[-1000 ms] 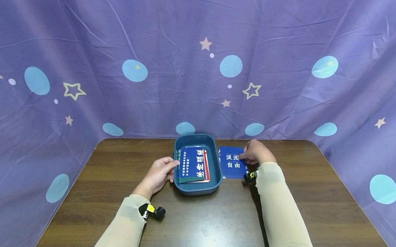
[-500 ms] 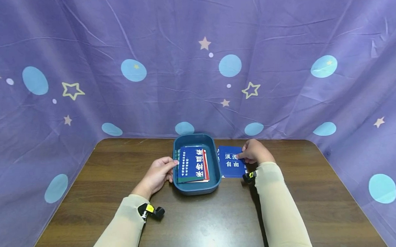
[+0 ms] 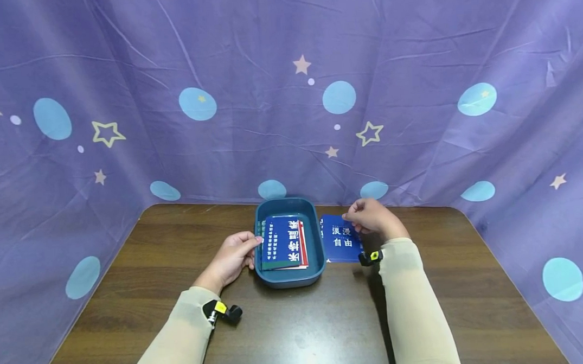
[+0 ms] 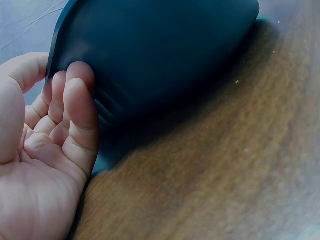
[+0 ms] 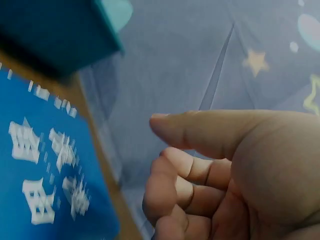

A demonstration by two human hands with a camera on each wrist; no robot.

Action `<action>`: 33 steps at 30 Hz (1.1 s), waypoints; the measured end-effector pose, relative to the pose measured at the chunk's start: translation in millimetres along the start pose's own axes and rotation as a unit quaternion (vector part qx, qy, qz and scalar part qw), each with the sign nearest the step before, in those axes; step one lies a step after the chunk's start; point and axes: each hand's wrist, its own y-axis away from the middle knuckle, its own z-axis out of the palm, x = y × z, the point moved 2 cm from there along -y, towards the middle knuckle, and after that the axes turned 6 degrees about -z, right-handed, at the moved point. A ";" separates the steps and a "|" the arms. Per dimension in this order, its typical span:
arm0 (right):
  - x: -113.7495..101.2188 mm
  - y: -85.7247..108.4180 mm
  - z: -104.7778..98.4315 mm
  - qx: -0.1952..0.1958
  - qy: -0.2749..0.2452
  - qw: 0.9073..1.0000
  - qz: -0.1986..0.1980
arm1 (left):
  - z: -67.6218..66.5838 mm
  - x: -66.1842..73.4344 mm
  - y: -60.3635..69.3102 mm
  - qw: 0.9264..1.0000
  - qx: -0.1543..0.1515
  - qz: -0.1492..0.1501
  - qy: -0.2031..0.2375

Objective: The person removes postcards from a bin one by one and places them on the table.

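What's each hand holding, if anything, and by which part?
The left hand grips the teal tray by its left wall. The right hand, near the blue card, holds nothing.

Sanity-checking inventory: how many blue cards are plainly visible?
2: the top blue card in the tray, and the outer blue card on the table right of it, by the right hand. More may be hidden underneath either.

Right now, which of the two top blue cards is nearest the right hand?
The blue card with four large characters, outside the tray, beside the right hand; the other blue card lies inside the tray.
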 end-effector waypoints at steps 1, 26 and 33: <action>-5.6 1.1 1.9 0.002 -0.006 1.000 -0.007 | -0.3 -0.1 0.3 1.000 0.000 0.000 0.000; -106.1 -6.5 71.2 -0.059 0.031 0.993 -0.093 | -1.9 0.8 0.8 1.000 0.006 -0.007 0.001; -131.3 -25.7 93.5 -0.116 0.114 0.986 -0.038 | -1.6 -1.2 -0.7 1.000 0.001 -0.007 0.004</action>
